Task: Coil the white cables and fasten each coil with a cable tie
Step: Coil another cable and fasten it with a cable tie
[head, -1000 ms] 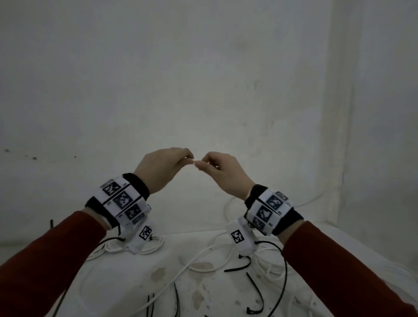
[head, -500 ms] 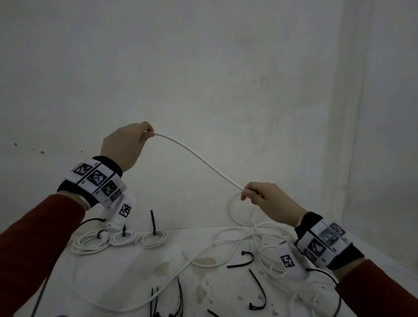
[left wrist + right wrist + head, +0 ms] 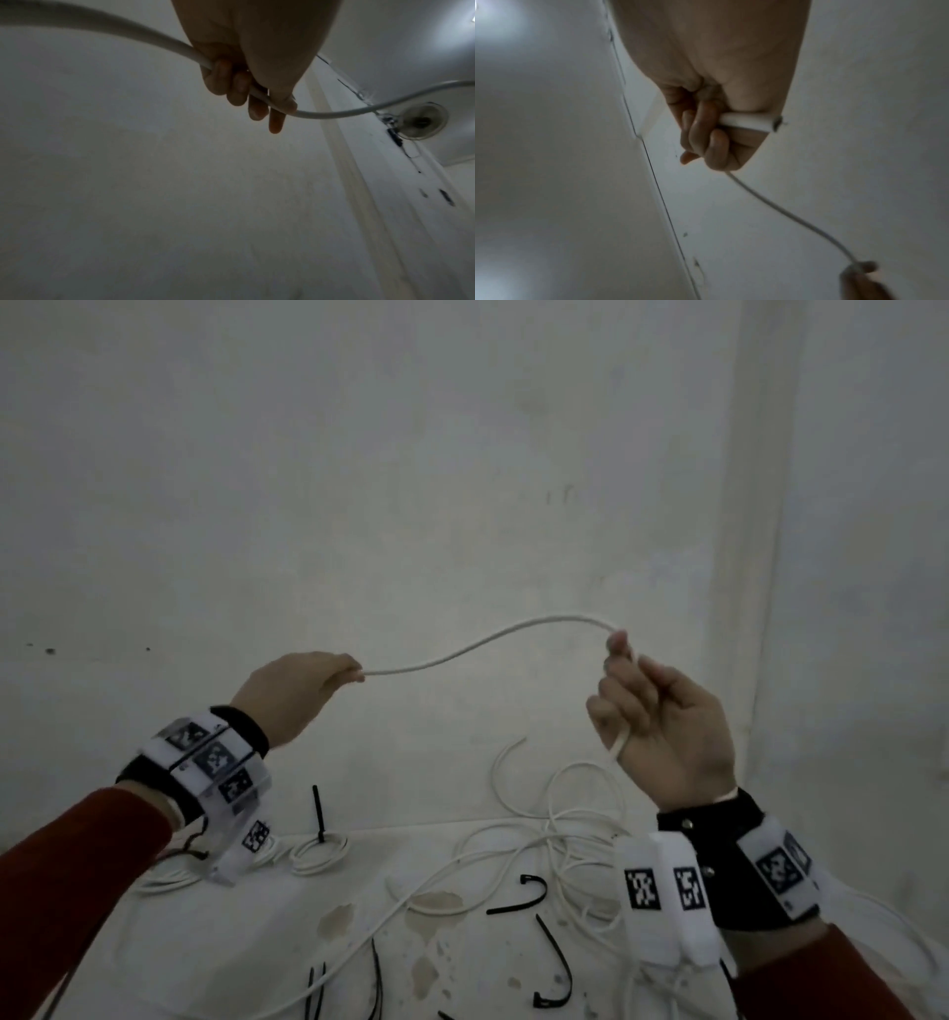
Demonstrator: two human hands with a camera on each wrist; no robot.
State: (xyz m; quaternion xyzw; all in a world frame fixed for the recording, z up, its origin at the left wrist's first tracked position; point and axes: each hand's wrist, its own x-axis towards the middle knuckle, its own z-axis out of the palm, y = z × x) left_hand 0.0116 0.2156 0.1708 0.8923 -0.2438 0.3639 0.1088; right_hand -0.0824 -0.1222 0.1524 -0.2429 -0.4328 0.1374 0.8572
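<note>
The white cable [image 3: 493,639] hangs in a shallow arc above the tabletop [image 3: 267,947], spanning both hands. The right hand [image 3: 662,726] has risen and turned palm-up since half a second ago, when it sat low near the tangle; its fingers curl round the cable just short of the cut end, seen in the right wrist view. The left hand [image 3: 298,690], now lower, pinches the cable with curled fingers, the slack running on past it. 1 second ago the hands met; this spread probably measures out the first loop. A tied coil [image 3: 318,852] and loose black cable ties [image 3: 518,896] lie below.
</note>
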